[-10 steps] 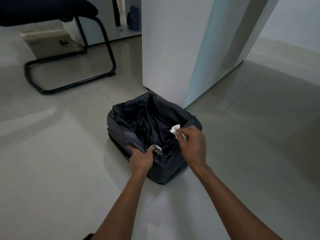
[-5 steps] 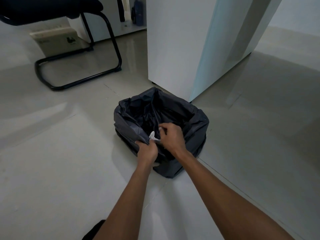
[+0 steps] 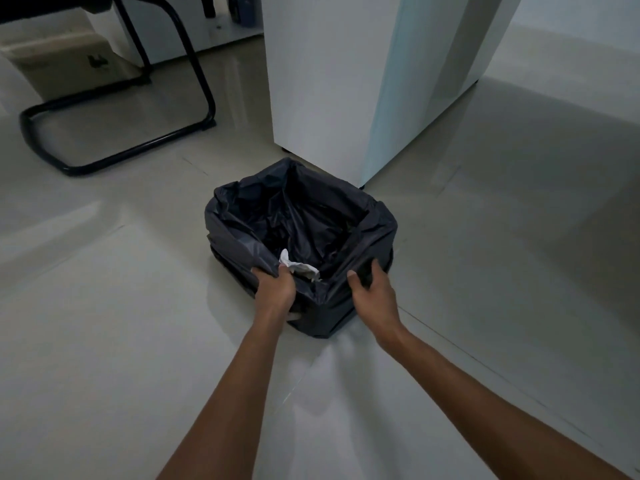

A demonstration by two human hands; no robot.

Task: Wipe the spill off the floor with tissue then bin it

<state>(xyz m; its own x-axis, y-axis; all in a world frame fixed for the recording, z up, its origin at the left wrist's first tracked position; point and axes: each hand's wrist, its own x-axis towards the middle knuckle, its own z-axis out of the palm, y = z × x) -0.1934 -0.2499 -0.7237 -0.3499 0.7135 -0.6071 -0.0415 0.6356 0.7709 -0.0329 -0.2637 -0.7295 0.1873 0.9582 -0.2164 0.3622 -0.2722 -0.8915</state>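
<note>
A low square bin lined with a black plastic bag [image 3: 377, 216] stands on the pale tiled floor. My left hand [image 3: 275, 289] grips the near left rim of the bag. A crumpled white tissue [image 3: 299, 266] lies just inside the rim, touching my left fingers; whether the fingers pinch it I cannot tell. My right hand [image 3: 369, 289] grips the near right rim of the bag. No spill shows on the floor around the bin.
A white cabinet [image 3: 329, 74] stands right behind the bin. A black cantilever chair frame [image 3: 138, 133] is at the back left, with a cardboard box [image 3: 65, 67] beyond it. Bare glossy floor [image 3: 104, 323] spreads to the left and right.
My right hand carried a tissue piece to my left hand at the rim, then moved right and took hold of the bag's near right rim. The view has moved closer.
</note>
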